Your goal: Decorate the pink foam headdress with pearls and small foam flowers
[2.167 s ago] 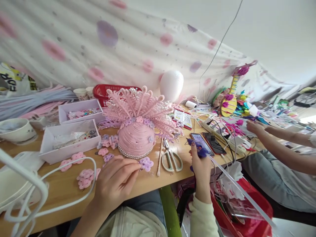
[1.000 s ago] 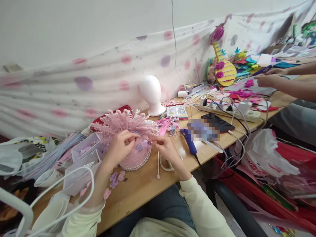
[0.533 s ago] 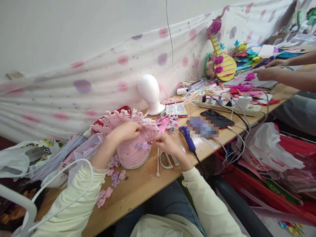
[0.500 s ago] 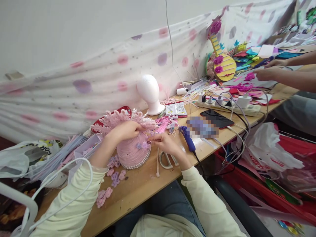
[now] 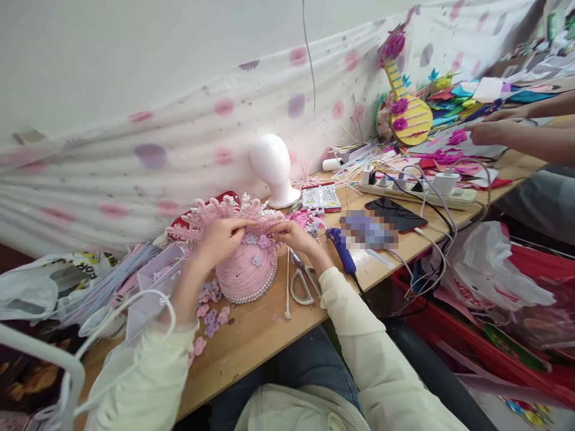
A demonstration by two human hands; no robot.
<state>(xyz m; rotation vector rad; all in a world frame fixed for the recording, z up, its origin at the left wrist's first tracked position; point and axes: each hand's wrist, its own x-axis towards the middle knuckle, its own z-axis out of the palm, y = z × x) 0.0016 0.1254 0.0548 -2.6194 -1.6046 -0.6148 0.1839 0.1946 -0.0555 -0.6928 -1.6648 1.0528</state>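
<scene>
A pink yarn-wrapped headdress rests on the wooden table, with a pearl trim along its lower rim and a crest of pink loops and white beads on top. My left hand is closed on its upper left side, the index finger reaching along the base of the crest. My right hand pinches at the upper right, its fingertips at a small purple flower that lies against the headdress; the exact grip is partly hidden. Another purple flower sits lower on the pink surface.
Loose crocheted-looking flowers lie left of the headdress. Scissors and a thin stick are at its right. Beyond are a blue glue gun, a phone, a power strip and a white foam head. A co-worker's hands work far right.
My right hand has moved up with the purple flower, from the headdress's side to just under the crest. My left hand has shifted slightly left, and the headdress has turned or tilted a little.
</scene>
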